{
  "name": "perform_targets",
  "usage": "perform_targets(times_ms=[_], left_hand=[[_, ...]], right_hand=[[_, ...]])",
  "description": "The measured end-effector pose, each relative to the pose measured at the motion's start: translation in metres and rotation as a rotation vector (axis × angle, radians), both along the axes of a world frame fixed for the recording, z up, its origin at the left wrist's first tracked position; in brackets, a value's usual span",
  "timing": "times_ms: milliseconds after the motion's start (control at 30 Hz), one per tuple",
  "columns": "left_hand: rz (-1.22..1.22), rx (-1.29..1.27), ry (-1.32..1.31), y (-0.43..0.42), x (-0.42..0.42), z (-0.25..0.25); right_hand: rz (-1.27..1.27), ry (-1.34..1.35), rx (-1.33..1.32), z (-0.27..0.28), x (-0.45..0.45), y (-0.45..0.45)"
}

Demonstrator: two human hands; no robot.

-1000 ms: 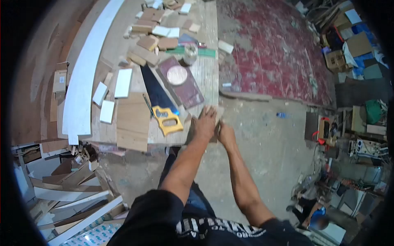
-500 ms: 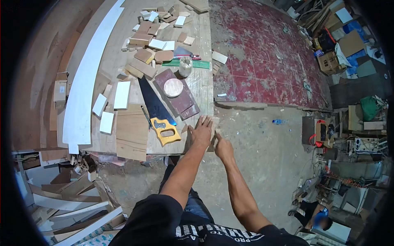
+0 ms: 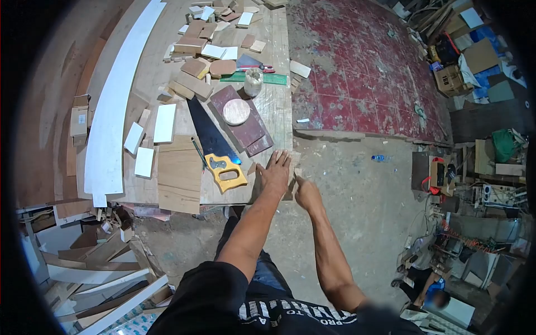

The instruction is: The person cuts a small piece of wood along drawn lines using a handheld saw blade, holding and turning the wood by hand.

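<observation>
My left hand (image 3: 276, 172) lies flat with fingers spread on a small wooden piece (image 3: 294, 160) at the table's right front corner. Just right of it, my right hand (image 3: 307, 193) is closed, its index finger pointing to the piece's edge; what it grips is too small to make out. A handsaw with a yellow handle (image 3: 226, 173) rests left of my left hand, a pencil (image 3: 199, 152) beside it. Behind my hands lies a dark red board (image 3: 251, 131) with a round wooden disc (image 3: 236, 112) on it, and a glass jar (image 3: 253, 82) stands near.
White blocks (image 3: 164, 123), a thin plywood sheet (image 3: 179, 178) and a long white curved board (image 3: 114, 106) lie on the table's left part. Wood offcuts fill its back. Scrap wood is piled at lower left. Another person (image 3: 430, 290) is low at the far lower right.
My right hand has shifted slightly along the edge of the wooden piece, while my left hand stays on it. The whole view has moved a little with the head.
</observation>
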State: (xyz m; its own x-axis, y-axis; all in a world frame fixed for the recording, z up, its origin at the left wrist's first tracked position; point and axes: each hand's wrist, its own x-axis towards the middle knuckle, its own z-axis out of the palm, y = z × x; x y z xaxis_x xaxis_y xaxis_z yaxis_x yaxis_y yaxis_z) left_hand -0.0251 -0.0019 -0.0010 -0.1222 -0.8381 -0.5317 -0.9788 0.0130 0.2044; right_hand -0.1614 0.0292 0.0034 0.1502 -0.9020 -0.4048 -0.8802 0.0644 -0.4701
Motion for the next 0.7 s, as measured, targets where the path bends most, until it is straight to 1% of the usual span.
perform_targets(times_ms=[33, 67, 100, 167, 200, 233, 300, 333, 367, 433, 467, 533, 600, 667, 700], left_hand=[[0.002, -0.006, -0.001, -0.002, -0.001, 0.002], [-0.001, 0.015, 0.002, -0.001, -0.002, 0.003], [-0.01, 0.037, -0.001, -0.003, 0.002, 0.007], [-0.007, 0.06, 0.013, -0.004, 0.001, 0.009], [-0.005, 0.023, 0.013, -0.002, 0.002, 0.007], [-0.006, -0.015, 0.011, 0.001, 0.003, 0.005], [-0.012, -0.023, -0.004, -0.003, 0.005, 0.002], [-0.02, -0.02, -0.014, 0.003, 0.0, 0.001], [-0.03, -0.027, -0.009, 0.004, -0.004, 0.005], [-0.032, 0.031, 0.001, -0.003, 0.003, 0.011], [-0.028, -0.027, -0.021, -0.001, 0.003, 0.008], [-0.019, -0.016, -0.022, 0.001, 0.003, -0.001], [-0.014, -0.006, 0.012, 0.001, 0.003, -0.002], [-0.014, -0.021, -0.008, -0.005, 0.004, 0.002], [-0.024, -0.015, -0.017, 0.0, 0.002, 0.003]], right_hand=[[0.042, -0.016, 0.015, -0.015, -0.001, -0.017], [0.116, 0.045, 0.136, -0.021, -0.002, -0.032], [0.114, 0.035, 0.133, -0.005, 0.003, -0.039], [0.216, 0.017, 0.204, 0.028, -0.006, -0.041], [0.24, 0.015, 0.144, 0.015, -0.012, -0.043], [0.237, 0.013, 0.155, 0.013, -0.011, -0.042], [0.252, 0.094, 0.323, 0.037, 0.0, -0.057], [0.239, 0.144, 0.513, 0.055, 0.016, -0.066], [0.228, 0.147, 0.508, 0.053, 0.008, -0.06], [0.269, 0.022, 0.31, 0.023, -0.001, -0.054], [0.301, 0.093, 0.181, 0.017, -0.002, -0.05], [0.286, 0.125, 0.218, 0.002, -0.006, -0.048], [0.258, 0.168, 0.246, 0.002, -0.008, -0.051], [0.303, 0.179, 0.368, 0.008, 0.001, -0.074], [0.316, 0.187, 0.445, 0.013, 0.002, -0.071]])
